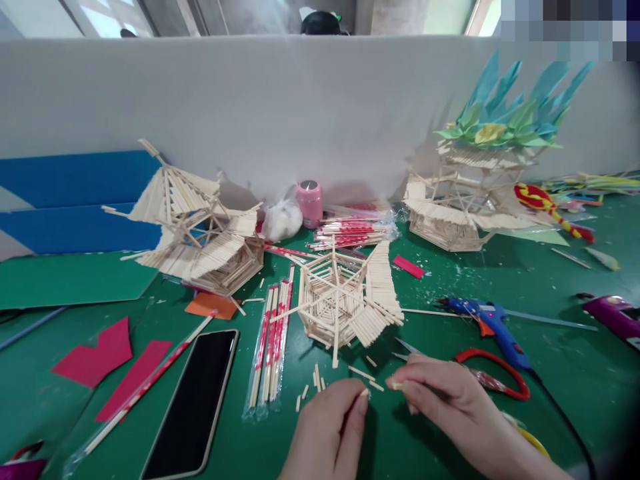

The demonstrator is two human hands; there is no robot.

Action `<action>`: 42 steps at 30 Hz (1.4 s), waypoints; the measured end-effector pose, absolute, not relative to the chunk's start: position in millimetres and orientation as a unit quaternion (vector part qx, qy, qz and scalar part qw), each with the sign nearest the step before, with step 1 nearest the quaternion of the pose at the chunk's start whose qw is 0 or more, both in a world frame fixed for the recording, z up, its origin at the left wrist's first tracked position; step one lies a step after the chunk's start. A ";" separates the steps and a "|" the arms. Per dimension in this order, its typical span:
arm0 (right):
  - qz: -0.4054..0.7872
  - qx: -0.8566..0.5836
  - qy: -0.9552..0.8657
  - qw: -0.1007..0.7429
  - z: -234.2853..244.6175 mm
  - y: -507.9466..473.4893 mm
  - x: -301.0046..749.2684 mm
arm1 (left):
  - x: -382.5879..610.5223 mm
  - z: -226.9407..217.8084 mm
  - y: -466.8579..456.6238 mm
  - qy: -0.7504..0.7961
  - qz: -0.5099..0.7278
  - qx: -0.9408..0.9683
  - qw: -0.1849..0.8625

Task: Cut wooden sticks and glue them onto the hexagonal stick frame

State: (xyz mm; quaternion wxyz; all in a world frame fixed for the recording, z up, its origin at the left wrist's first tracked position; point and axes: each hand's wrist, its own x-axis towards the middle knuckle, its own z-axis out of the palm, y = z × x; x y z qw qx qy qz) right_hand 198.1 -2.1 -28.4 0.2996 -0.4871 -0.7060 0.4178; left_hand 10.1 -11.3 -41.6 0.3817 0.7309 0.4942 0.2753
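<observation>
My left hand [330,427] and my right hand [445,397] meet low in the middle of the green table. Each hand's fingers are pinched together, and a short wooden stick piece [381,386] lies between the fingertips; whether either hand grips it I cannot tell. Just beyond them stands a small hexagonal stick model [345,300] with a slanted roof panel. Loose stick bits [316,381] lie scattered in front of it.
A phone [195,400] and wrapped chopstick packs [270,347] lie to the left. A blue glue gun [493,323] and red-handled scissors [493,377] lie to the right. Two bigger stick models [195,227] [460,207], a pink jar [310,203] and red paper pieces [100,350] sit farther off.
</observation>
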 end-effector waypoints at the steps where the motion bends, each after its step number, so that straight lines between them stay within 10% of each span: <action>1: 0.424 -0.491 -0.700 0.300 -29.1 -2.4 197.1 | 9.9 -44.5 -11.8 0.495 0.272 0.728 0.388; 16: 0.516 -0.516 -0.613 0.303 -37.2 -5.0 189.1 | 24.6 -47.4 -7.3 0.502 0.306 0.510 0.628; 23: 0.465 -0.549 -0.613 0.327 -51.6 -5.4 189.3 | 24.1 -74.0 -4.9 0.493 0.135 0.830 0.223; 27: 0.492 -0.555 -0.578 0.340 -58.6 -5.6 190.2 | 24.0 -89.3 -0.4 0.512 0.083 0.839 0.167; 38: 0.528 -0.547 -0.528 0.379 -58.5 -8.7 188.1 | 16.7 -82.9 -3.8 0.513 0.150 0.819 0.209; 42: 0.512 -0.519 -0.562 0.392 -56.8 -10.8 188.5 | 23.9 -61.4 -9.6 0.458 0.320 0.703 0.440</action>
